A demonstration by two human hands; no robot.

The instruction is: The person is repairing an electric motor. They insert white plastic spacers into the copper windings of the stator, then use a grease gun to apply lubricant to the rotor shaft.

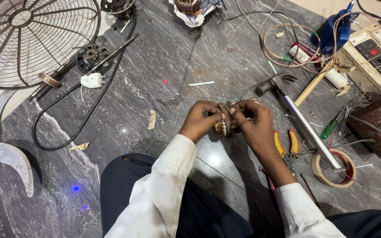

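White sleeves frame both hands, the left hand and right hand being closed from either side on a small wound motor stator, which is held raised above the dark stone floor, fingertips pinched at its wires, apparently for steadiness.

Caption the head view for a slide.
Both hands, left hand and right hand, hold a small wound motor part above a dark stone floor strewn with tools.
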